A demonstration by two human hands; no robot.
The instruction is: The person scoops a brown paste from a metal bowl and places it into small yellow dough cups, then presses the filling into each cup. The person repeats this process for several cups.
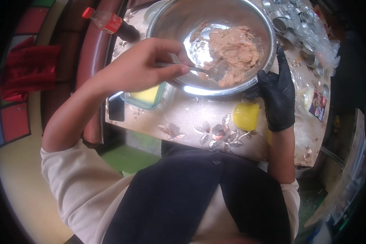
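Observation:
A large stainless steel bowl (201, 90) stands on the table before me, with a mass of pale pink minced meat (235, 48) mostly to its right side. My left hand (152, 65), bare, reaches over the near left rim and pinches the handle of a metal spoon (198, 69). The spoon's head is partly sunk in the lower edge of the meat. On the bowl's right side, my right hand (276, 94) wears a black glove and grips the rim from outside, its thumb at the edge. Some of its fingers are hidden.
A cola bottle (111, 24) and a glass container with yellow contents (145, 96) are on the left, near a black flat object (116, 109). A yellow rounded object (246, 116) lies below the bowl. Small metal cups (280, 23) in clear plastic stand right.

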